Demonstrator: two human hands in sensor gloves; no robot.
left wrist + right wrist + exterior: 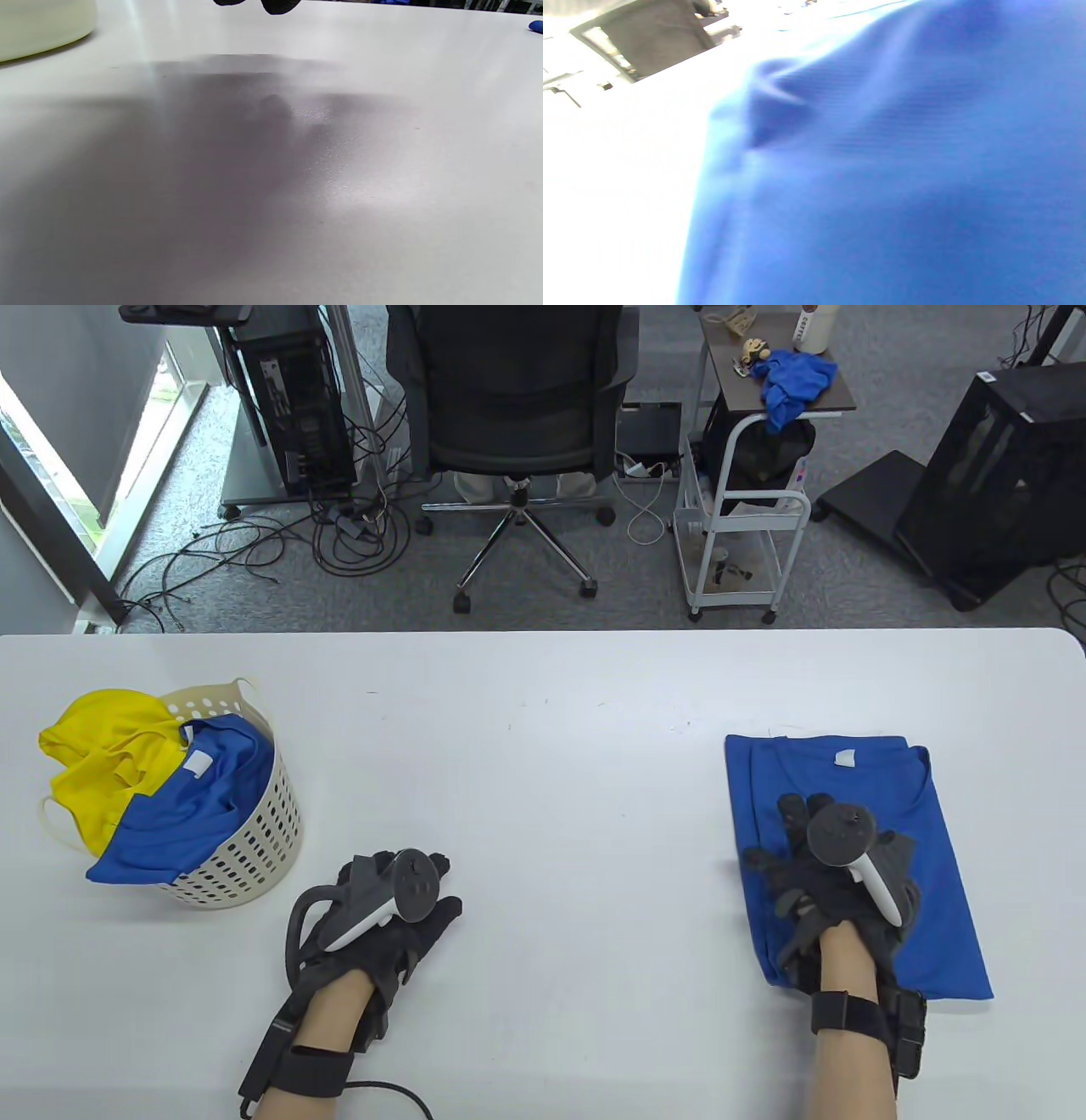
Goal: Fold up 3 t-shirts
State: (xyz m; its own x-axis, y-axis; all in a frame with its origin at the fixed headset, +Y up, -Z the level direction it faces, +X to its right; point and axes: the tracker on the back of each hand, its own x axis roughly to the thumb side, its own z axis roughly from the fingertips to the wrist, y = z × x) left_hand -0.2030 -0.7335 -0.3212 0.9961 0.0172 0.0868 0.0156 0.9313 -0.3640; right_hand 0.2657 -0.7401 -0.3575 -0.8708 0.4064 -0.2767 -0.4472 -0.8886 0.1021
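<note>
- One folded blue shirt lies flat on the right side of the white table; the right hand is laid on it, fingers spread, nothing gripped.
- The step is judged to be pressing the fold flat: the palm is best swept outward so creases are pushed to the edges.
- The left hand rests on bare table, fingers loosely open, nothing held.
- Two unfolded shirts, one yellow and one blue, are heaped in a perforated plastic basket at far left.
- The cloth looks thin, soft and finely ribbed; the tabletop is smooth.
</note>
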